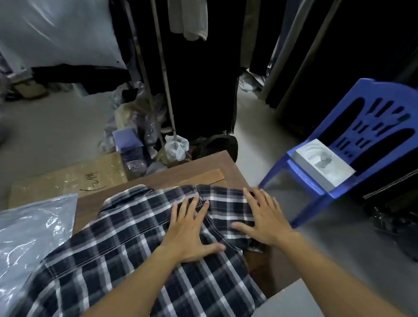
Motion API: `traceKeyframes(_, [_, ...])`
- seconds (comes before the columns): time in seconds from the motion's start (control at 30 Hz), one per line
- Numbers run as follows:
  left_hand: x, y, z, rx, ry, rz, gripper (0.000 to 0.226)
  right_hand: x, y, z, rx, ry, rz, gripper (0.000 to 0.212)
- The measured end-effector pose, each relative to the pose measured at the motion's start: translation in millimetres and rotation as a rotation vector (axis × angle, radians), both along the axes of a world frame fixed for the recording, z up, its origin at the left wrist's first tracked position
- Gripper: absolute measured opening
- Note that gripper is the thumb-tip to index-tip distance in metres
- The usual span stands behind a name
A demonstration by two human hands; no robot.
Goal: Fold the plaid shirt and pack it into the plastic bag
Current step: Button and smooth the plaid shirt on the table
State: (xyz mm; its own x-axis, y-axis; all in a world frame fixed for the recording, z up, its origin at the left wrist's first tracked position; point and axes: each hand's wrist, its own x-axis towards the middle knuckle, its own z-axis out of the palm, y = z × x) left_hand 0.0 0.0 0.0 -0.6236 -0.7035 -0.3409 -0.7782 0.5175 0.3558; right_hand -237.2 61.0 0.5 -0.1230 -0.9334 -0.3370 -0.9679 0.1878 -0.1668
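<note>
Both hands, L (190, 227) & R (264, 218), flat open on plaid shirt (125, 244) atop table (203, 168).

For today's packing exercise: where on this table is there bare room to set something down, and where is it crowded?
Bare wood shows on the table along the far edge beyond the shirt collar, and in a small patch at the near right corner beside the right hand. The rest is crowded: the shirt covers the middle under both flat hands, left hand included, and the plastic bag lies along the left side.
</note>
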Motion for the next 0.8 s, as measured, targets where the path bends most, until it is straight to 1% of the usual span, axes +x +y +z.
traceKeyframes(0.13, [-18,6,-14,-0.011,-0.069,0.031,0.141,-23,-5,-6,-0.054,-0.097,-0.221,0.071])
traceKeyframes(0.2, [-22,6,-19,-0.009,-0.082,0.041,0.144,-29,-11,-7,-0.036,-0.164,-0.279,0.059])
traceKeyframes(0.37, [-23,4,-21,0.008,-0.087,0.047,0.147,-32,-21,-2,-0.086,-0.188,-0.314,0.030])
traceKeyframes(0.47, [-24,4,-19,0.018,-0.101,0.047,0.149,-30,-23,7,-0.133,-0.202,-0.312,0.007])
traceKeyframes(0.57, [-25,5,-18,0.019,-0.104,0.056,0.151,-19,-23,27,-0.138,-0.237,-0.290,0.012])
traceKeyframes(0.7, [-24,3,-17,0.034,-0.084,0.061,0.156,14,-13,65,-0.137,-0.308,-0.133,0.015])
traceKeyframes(0.73, [-24,2,-16,0.056,-0.058,0.061,0.158,25,-9,75,-0.136,-0.320,-0.076,0.015])
traceKeyframes(0.8, [-20,-3,-12,0.130,0.066,0.097,0.158,47,0,88,-0.131,-0.357,0.015,0.014])
